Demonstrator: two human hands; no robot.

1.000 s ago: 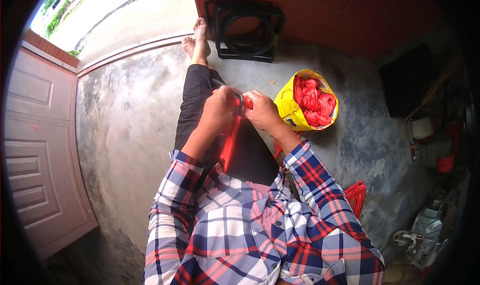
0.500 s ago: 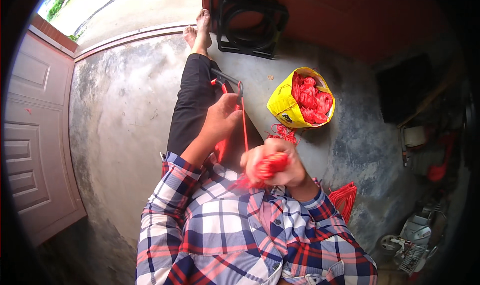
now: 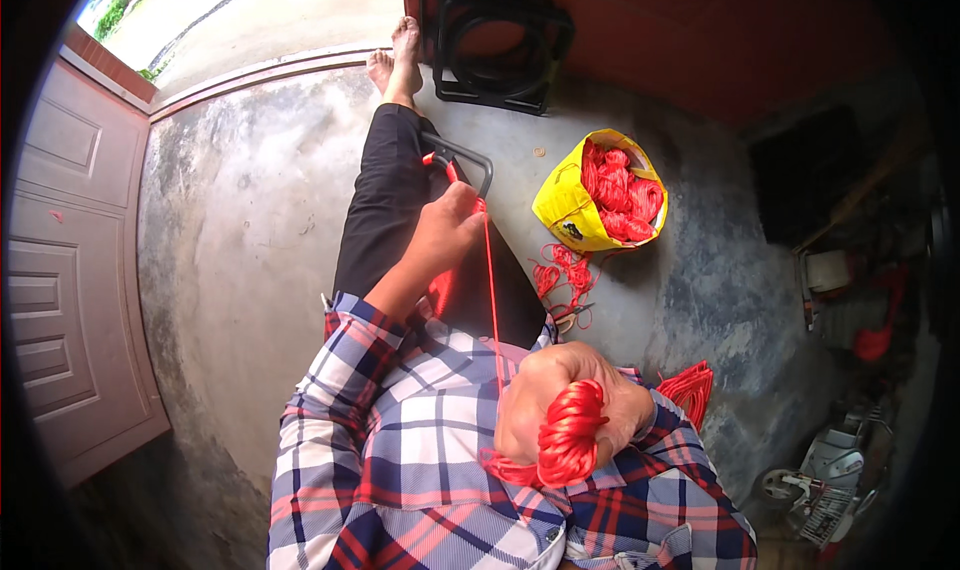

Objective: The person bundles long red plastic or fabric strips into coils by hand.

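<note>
**Taut strand, loose tangle: where we saw trouble**

We saw the concrete floor (image 3: 240, 270) spread across the middle of the frame, where any dropped cord could have picked up grit. Upper centre, the black-trousered legs (image 3: 385, 200) made a sloping support; a shift of the knee, we judged, could have upset whatever rested there. The yellow bag (image 3: 560, 205), right of centre, leaned with its mouth gaping, and a knock from an elbow might have spilled its red coils (image 3: 612, 177).

At lower centre, the right hand (image 3: 545, 410) was curled firmly about a shiny red bundle (image 3: 570, 432), which bulged out past the fingers. Too loose a grip, we thought, could have let it unravel. Above it, the left hand (image 3: 447, 225) had thumb and fingers gathered on red cord beside a dark metal frame (image 3: 489, 175); a slip there could have let the turns slide off the metal.

Near the bag's foot lay a red tangle (image 3: 573, 268), liable to snag on what looked like scissors (image 3: 570, 316) just below it. Thinnest of all, the red strand (image 3: 493, 300) ran straight between both hands; a sharp pull could have bitten into the skin or snapped it.
</note>
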